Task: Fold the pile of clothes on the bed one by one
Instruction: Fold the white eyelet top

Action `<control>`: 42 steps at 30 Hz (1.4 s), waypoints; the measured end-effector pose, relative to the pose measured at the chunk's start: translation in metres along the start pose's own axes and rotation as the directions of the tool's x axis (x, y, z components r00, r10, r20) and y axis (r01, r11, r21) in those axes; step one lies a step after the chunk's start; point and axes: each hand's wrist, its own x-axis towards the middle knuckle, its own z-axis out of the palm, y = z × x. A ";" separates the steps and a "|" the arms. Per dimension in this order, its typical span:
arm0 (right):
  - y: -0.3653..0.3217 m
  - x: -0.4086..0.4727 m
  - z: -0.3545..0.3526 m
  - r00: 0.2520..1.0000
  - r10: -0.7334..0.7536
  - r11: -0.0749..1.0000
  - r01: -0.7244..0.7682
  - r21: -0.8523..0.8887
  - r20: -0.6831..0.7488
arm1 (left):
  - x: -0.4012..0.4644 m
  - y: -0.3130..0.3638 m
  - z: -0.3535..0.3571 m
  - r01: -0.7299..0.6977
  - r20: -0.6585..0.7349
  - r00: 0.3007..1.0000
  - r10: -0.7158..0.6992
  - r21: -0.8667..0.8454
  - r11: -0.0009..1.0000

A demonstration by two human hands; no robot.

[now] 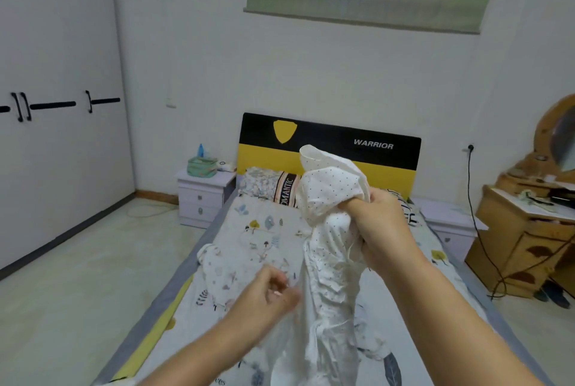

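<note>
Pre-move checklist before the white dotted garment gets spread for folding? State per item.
1. Right hand grips the white polka-dot cotton garment at its bunched top: ok.
2. Left hand has hold of the garment: cannot tell; it is blurred, close beside the hanging cloth.
3. Garment is spread out: not ok; it hangs twisted and crumpled.
4. Garment is lifted off the leaf-print bed sheet: cannot tell; its lower end runs out of frame.
5. Landing spot on the sheet: not ok; another crumpled pale printed garment lies left of the hanging one.
</note>
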 end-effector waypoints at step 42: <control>0.119 -0.033 -0.062 0.996 0.066 0.937 -0.039 -0.346 0.066 | 0.047 0.067 -0.065 -0.314 -0.105 0.905 0.412 0.489 0.814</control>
